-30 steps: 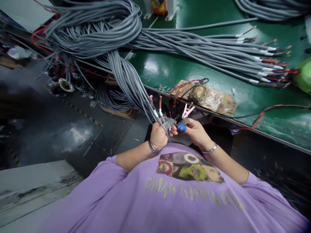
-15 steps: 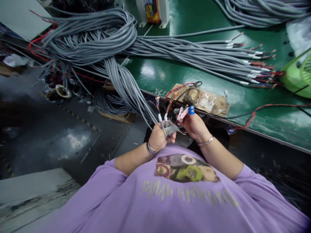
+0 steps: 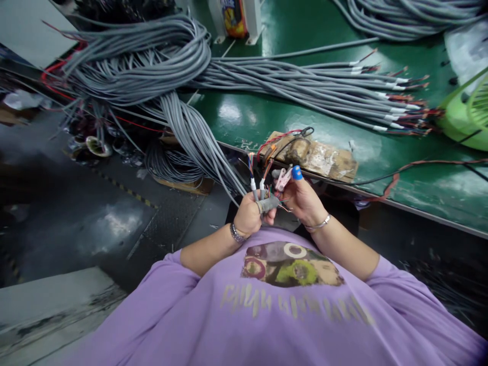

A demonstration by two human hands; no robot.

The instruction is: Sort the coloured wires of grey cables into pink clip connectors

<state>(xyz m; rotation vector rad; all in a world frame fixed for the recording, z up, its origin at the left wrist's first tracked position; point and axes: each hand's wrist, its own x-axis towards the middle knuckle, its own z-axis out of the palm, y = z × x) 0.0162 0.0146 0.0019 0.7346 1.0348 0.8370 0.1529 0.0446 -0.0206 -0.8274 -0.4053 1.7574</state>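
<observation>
My view looks down on a glossy green bench (image 3: 236, 114) that runs across the far side and slants toward me at the right. My left hand (image 3: 249, 216) is closed around grey cable ends (image 3: 254, 192), their coloured cores fanning out just past the near edge of the bench. My right hand (image 3: 305, 201), beside it, has its fingers closed on a pink clip (image 3: 282, 179), with a blue cover (image 3: 297, 173) on the thumb. A thick grey cable bundle (image 3: 145, 66) lies looped at the far left; one branch stretches right across the bench to white-banded, stripped ends near a light green basket (image 3: 465, 114), another drops toward my left hand. A stained wooden block (image 3: 314, 157) sits at the near edge, and a colourful packet (image 3: 233, 19) stands between white supports at the far side. Below left, the dark, shiny floor (image 3: 110, 218) carries a striped line (image 3: 125, 189), and a darker coil (image 3: 171, 162) lies beneath the bench.
</observation>
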